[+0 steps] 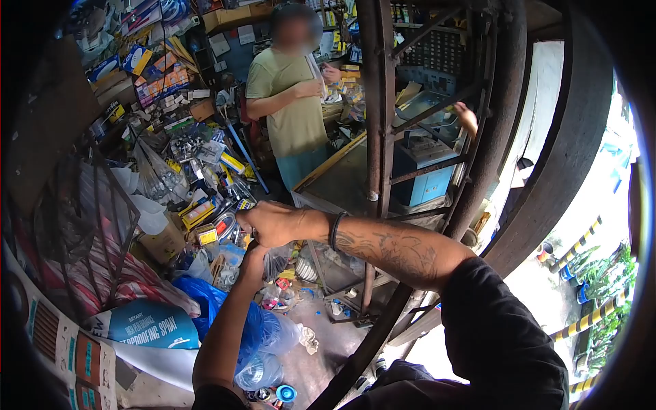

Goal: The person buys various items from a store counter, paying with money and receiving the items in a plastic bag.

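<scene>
My right hand (276,224) reaches in from the right, with a dark band on the wrist and a tattooed forearm. Its fingers are curled closed, and whatever they may hold is hidden. Just below and against it is my left hand (254,253), its arm rising from the bottom edge; its fingers are mostly covered by the right hand. Beyond both hands lies a heap of packaged goods, with a small yellow box (206,235) to their left. Blue plastic bags (249,328) bulge beside my left forearm.
A rusty metal frame (380,102) stands between me and a person in a yellowish shirt (297,116). Behind the bars are a glass-topped counter (338,167) and a blue box (427,179). A waterproofing spray sign (150,324) sits at lower left. Plants (608,280) stand outside at right.
</scene>
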The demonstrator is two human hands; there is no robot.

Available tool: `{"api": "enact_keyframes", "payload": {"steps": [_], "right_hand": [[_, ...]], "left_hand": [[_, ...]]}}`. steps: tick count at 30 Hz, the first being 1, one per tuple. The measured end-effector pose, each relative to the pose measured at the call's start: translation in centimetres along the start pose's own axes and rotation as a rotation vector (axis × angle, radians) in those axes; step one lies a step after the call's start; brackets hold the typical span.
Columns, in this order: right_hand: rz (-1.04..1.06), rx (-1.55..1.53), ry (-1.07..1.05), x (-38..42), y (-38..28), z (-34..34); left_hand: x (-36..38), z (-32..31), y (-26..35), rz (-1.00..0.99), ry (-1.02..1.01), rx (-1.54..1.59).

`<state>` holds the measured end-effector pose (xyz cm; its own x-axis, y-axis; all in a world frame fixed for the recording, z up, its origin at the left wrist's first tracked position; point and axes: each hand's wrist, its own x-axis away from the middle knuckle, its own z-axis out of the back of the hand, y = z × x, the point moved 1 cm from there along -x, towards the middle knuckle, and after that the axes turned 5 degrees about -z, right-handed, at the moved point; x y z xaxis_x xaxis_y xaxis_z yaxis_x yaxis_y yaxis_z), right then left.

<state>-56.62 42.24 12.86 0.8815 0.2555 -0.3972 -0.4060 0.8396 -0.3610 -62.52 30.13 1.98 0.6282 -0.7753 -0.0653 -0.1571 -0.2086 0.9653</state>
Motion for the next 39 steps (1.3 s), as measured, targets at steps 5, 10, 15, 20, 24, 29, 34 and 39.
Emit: {"api": "enact_keyframes", "payload": {"steps": [5,10,15,20,24,29,34,39], "right_hand": [[-0.026,-0.030,0.045,-0.4,0.4,-0.3],[-0.027,-0.012,0.012,-0.3,0.0,0.2],[-0.041,0.036,-0.016,-0.2,0.0,0.1],[-0.071,0.116,-0.147,0.2,1.0,-0.2],[-0.106,0.187,-0.174,0.4,0.9,0.3],[-0.094,0.202,-0.201,0.5,0.8,0.4],[-0.105,0.258,-0.206,0.5,0.2,0.4],[-0.106,0.299,-0.187,0.4,-0.3,0.5]], "left_hand": [[-0.3,0.0,0.2,-0.060,0.022,-0.064],[-0.6,0.7,-0.4,-0.076,-0.012,-0.067],[-0.4,0.4,0.0,-0.141,-0.046,-0.169],[-0.6,0.5,-0.6,-0.227,-0.063,-0.361],[0.0,-0.6,0.4,-0.151,-0.065,-0.286],[-0.5,-0.3,-0.3,-0.089,-0.008,-0.217],[-0.4,-0.4,0.1,-0.178,-0.050,-0.339],[0.0,-0.9,0.9,-0.108,-0.050,-0.256]]}}
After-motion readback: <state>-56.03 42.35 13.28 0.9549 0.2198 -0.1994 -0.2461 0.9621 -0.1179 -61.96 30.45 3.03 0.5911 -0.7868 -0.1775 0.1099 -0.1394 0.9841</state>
